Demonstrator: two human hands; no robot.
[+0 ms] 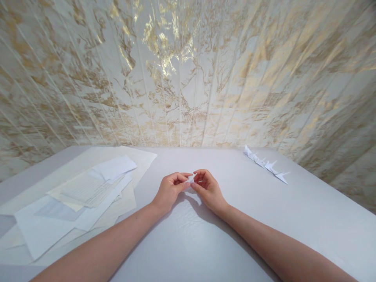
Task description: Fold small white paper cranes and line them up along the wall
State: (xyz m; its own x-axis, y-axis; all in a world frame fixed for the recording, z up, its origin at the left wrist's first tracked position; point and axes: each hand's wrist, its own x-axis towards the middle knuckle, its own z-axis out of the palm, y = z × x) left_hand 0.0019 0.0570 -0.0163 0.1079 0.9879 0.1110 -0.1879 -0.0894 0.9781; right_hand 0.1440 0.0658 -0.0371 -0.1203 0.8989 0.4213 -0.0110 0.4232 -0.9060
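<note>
A small folded piece of white paper [191, 179] is pinched between my two hands, just above the white table. My left hand [173, 187] grips its left side between thumb and fingers. On the other side, my right hand [208, 188] has thumb and fingertips closed on the paper's right edge. The fingers cover much of the piece, so its full shape is hard to make out. Several finished-looking origami cranes [269, 167] stand in a slanting row to the right of my right hand.
Loose sheets of paper [53, 235] lie overlapped on the table's left side, some with writing [88, 190]. A smaller stack of white paper [116, 167] rests on top. Behind the white table [223, 160] hangs a gold-patterned curtain [182, 90].
</note>
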